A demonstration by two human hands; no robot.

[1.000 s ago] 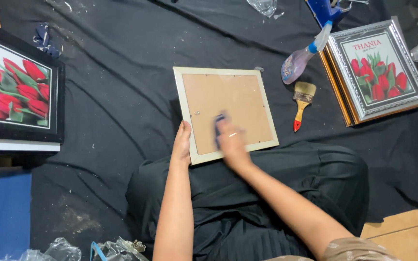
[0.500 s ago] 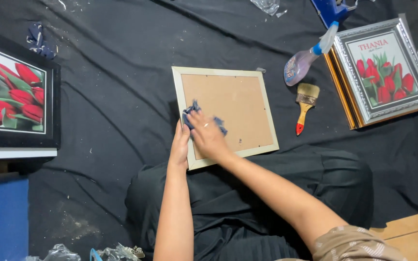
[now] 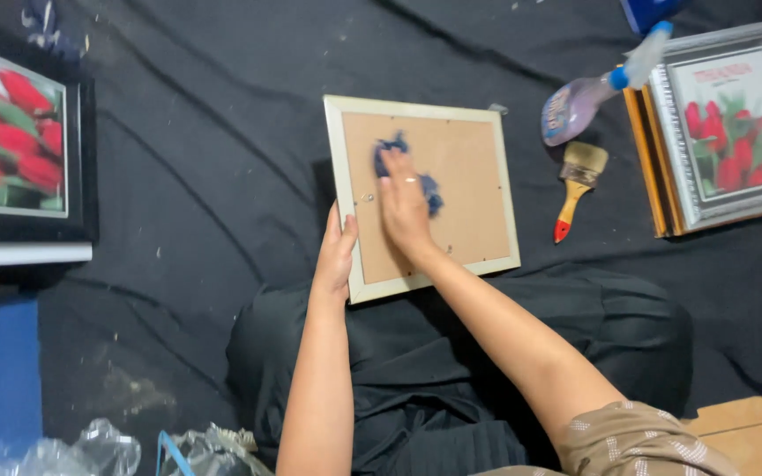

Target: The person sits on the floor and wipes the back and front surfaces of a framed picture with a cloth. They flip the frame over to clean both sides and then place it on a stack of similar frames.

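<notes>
Head view: picture frame [image 3: 422,196] lies face down mid-cloth on the black cloth [image 3: 178,176], near edge over the lap. Left hand [image 3: 337,256] steadies its left rail; right hand [image 3: 405,207] presses a blue rag [image 3: 390,145] flat on the backing. Frame seems light, stiff, possibly glazed; best held by rails.
</notes>
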